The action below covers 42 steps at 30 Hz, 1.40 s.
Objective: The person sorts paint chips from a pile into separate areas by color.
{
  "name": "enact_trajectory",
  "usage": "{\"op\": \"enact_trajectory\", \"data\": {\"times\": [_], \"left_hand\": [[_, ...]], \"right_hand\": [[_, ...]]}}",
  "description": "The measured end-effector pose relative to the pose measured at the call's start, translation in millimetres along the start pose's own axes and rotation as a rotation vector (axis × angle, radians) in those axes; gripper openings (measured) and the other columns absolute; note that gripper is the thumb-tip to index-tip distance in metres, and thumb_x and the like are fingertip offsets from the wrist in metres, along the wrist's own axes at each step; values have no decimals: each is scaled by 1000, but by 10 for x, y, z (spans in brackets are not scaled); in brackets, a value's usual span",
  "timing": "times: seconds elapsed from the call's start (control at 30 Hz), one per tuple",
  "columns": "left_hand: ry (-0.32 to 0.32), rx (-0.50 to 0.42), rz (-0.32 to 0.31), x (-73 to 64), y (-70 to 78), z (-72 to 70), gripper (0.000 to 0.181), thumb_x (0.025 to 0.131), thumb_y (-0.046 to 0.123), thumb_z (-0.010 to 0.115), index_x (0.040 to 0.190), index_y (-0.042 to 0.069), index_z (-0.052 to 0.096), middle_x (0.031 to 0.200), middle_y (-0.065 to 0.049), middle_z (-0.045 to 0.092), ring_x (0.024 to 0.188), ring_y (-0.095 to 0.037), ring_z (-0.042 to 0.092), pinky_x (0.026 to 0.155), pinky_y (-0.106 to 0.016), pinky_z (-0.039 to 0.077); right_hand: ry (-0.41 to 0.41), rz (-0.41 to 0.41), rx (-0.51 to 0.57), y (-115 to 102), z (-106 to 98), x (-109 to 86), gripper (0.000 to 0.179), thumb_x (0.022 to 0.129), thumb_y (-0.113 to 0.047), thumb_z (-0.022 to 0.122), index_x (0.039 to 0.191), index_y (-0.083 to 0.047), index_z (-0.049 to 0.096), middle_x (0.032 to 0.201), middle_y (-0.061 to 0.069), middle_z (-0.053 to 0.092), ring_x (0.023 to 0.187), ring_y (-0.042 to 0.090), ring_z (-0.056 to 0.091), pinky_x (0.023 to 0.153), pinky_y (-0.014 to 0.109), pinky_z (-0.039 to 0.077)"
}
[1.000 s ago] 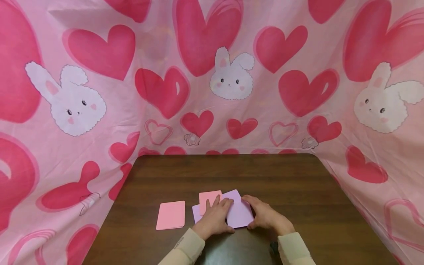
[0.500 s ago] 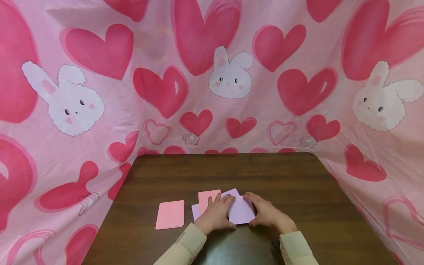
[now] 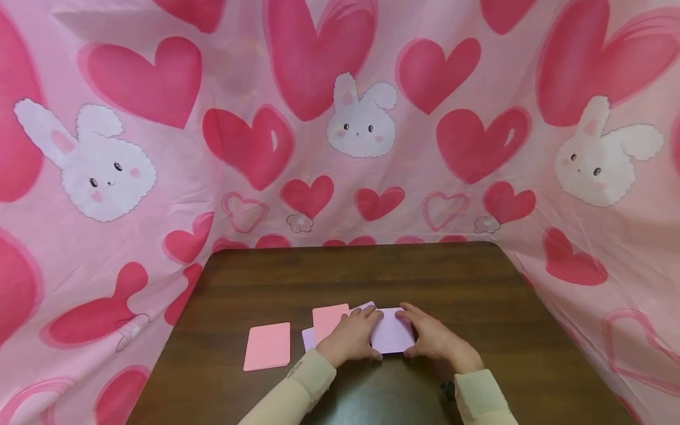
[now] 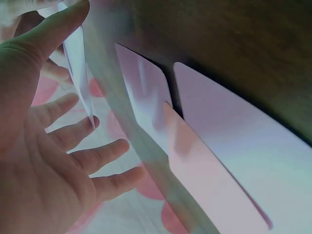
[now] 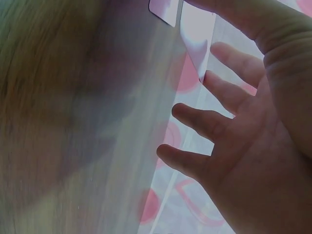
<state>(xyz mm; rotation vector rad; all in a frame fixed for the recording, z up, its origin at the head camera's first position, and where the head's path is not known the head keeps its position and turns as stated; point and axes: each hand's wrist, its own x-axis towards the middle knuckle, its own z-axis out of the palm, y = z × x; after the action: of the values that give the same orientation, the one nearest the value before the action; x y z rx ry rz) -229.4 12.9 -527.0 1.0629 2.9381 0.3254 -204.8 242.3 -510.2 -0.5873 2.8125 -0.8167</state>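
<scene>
A light purple card (image 3: 393, 332) is held between both hands, raised off the table in the wrist views. My left hand (image 3: 355, 336) grips its left side, thumb at the near edge and fingertips at the far edge; the other fingers are spread. On its right side my right hand (image 3: 441, 339) grips the card the same way, with two fingers standing free. Left of the held card, a pink card (image 3: 328, 321) overlaps purple cards (image 3: 308, 339) on the table, partly hidden by my left hand. Whether the held piece is one card or several, I cannot tell.
A small stack of pink cards (image 3: 268, 345) lies farther left on the brown wooden table (image 3: 350, 274). Pink cloth (image 3: 414, 171) with hearts and rabbit faces hangs behind and at both sides. Something dark (image 3: 448, 389) shows by the right cuff.
The held purple card has shifted right and squared up, away from the other cards, with both hands moving along. The head view has turned slightly right. The cards on the table stay put.
</scene>
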Motion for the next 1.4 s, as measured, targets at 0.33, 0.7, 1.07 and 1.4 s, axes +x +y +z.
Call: {"op": "enact_trajectory", "data": {"times": [0.33, 0.7, 1.07, 1.4], "left_hand": [[-30, 12, 25, 188, 121, -38, 85, 69, 55, 88, 140, 21, 54, 145, -2, 53, 125, -27, 56, 93, -52, 52], [-79, 23, 27, 432, 288, -7, 81, 70, 57, 87, 137, 23, 56, 145, 2, 52, 126, -27, 54, 95, -54, 50], [-113, 53, -7, 599, 383, 96, 82, 70, 61, 85, 138, 25, 58, 148, 4, 51, 127, -25, 52, 95, -53, 48], [-144, 81, -20, 658, 394, 242, 81, 69, 66, 83, 135, 24, 61, 140, 5, 58, 135, -29, 49, 103, -56, 43]], "right_hand": [[32, 7, 0, 83, -136, -97, 79, 69, -13, 92, 138, -1, 56, 154, 28, 39, 134, 50, 46, 106, 62, 40], [34, 27, -39, 346, -220, -155, 77, 69, -19, 93, 135, -1, 58, 151, 29, 41, 133, 51, 46, 105, 65, 39], [-15, 77, 17, 530, -253, -133, 75, 70, -17, 92, 136, -3, 58, 153, 29, 39, 136, 52, 42, 107, 66, 35], [-66, 143, 67, 677, -167, -123, 74, 68, -14, 93, 134, -5, 60, 155, 28, 38, 138, 51, 39, 108, 66, 34]]}}
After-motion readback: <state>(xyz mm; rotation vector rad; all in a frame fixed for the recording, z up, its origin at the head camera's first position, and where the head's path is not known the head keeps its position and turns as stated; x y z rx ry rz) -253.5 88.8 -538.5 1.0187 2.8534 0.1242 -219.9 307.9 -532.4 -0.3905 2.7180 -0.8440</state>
